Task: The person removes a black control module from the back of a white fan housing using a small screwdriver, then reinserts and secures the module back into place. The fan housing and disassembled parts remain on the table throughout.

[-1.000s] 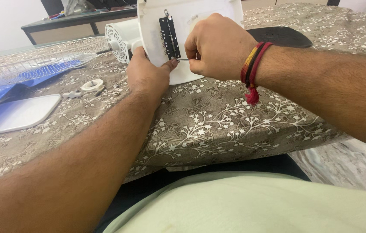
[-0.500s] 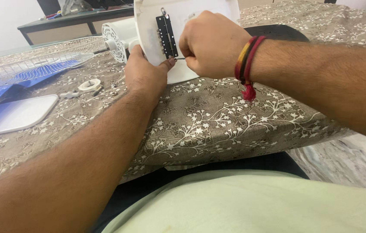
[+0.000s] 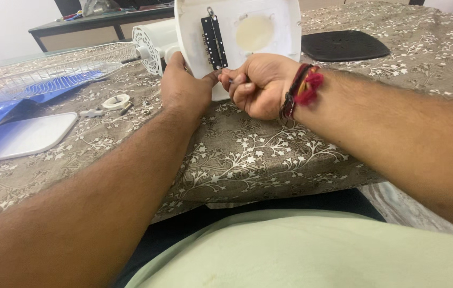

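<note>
My right hand, fingers curled tight round a thin metal tool, sits at four o'clock from the upright black switch strip on the white plastic fan base, my left hand gripping its edge.

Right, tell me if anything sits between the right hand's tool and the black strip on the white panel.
Nothing visible does. The right hand holds a thin tool whose tip sits just below the black strip, with only bare white panel between. The left hand grips the panel's edge, off to the side.

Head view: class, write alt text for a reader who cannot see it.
Two hands work on a white fan base tilted up on a table: the left hand steadies it, the right hand grips a thin tool by a black strip. Blue blades lie left.
</note>
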